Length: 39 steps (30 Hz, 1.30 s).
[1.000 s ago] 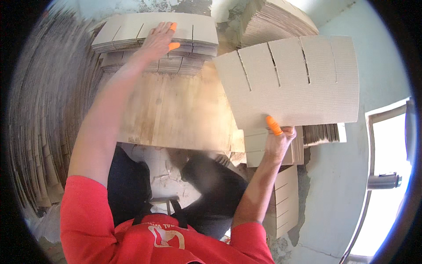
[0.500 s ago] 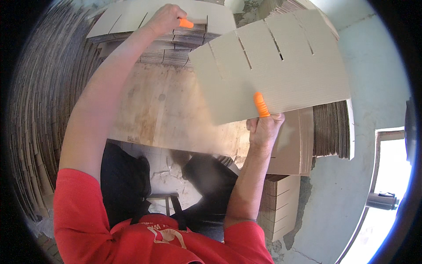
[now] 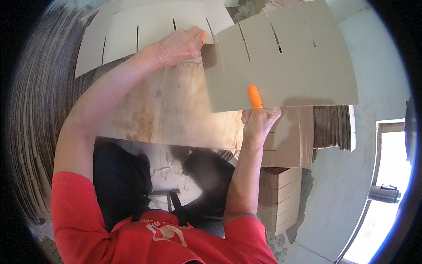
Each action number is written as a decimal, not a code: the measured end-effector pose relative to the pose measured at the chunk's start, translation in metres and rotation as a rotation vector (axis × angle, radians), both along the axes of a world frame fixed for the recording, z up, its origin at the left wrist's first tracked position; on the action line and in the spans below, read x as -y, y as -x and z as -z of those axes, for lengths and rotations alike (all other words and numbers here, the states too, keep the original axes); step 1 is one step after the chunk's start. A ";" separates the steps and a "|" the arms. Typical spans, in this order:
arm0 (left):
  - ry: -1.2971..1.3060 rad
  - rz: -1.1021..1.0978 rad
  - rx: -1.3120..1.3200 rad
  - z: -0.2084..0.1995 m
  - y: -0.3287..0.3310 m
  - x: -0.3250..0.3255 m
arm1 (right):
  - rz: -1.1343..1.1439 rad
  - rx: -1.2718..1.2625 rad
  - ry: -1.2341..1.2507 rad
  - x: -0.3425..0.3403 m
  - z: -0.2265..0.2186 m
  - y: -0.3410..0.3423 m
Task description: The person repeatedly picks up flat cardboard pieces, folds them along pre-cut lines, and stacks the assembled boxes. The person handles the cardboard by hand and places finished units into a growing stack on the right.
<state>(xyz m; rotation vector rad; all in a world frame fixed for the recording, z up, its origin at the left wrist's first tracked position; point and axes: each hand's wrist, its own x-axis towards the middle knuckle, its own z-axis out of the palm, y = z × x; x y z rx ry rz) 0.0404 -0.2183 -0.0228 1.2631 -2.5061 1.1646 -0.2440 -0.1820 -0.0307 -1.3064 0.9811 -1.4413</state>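
Note:
My right hand (image 3: 261, 121) grips the near edge of a slotted cardboard sheet (image 3: 281, 75). Its thumb, in an orange finger cover (image 3: 255, 96), lies on top of the sheet. The slots run in from the far edge. Across the table, my left hand (image 3: 184, 45) is closed on the near edge of another slotted cardboard sheet (image 3: 121, 37), with an orange cover partly showing on a digit. That hand is beside the left edge of the right-hand sheet; whether they touch I cannot tell.
A wooden tabletop (image 3: 171, 101) lies beneath my arms. Tall stacked cardboard (image 3: 48, 101) fills the left side. More cardboard stands at the right in a stack (image 3: 332, 127) and a lower slotted pile (image 3: 285, 200), near the pale wall (image 3: 338, 189).
My left hand has come nearer and to the right, bringing the far sheet's near edge toward me. The sheet in my right hand has shifted slightly away and right, turning a little.

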 end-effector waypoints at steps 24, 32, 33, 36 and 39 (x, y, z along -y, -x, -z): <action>-0.137 0.123 -0.636 -0.009 0.058 -0.045 | 0.281 -0.210 -0.323 0.012 0.058 0.007; -0.054 -0.593 -0.209 0.054 -0.102 0.053 | 0.119 -0.241 -0.017 -0.007 0.037 -0.030; -0.091 -0.575 -0.250 0.054 -0.090 0.061 | 0.082 -0.256 0.011 -0.007 0.037 -0.024; -0.089 -0.478 -0.188 0.049 -0.090 0.057 | 0.023 -0.255 0.048 -0.010 0.034 -0.019; -0.084 -0.367 -0.344 0.040 -0.112 0.046 | 0.024 -0.129 0.042 -0.006 0.052 -0.028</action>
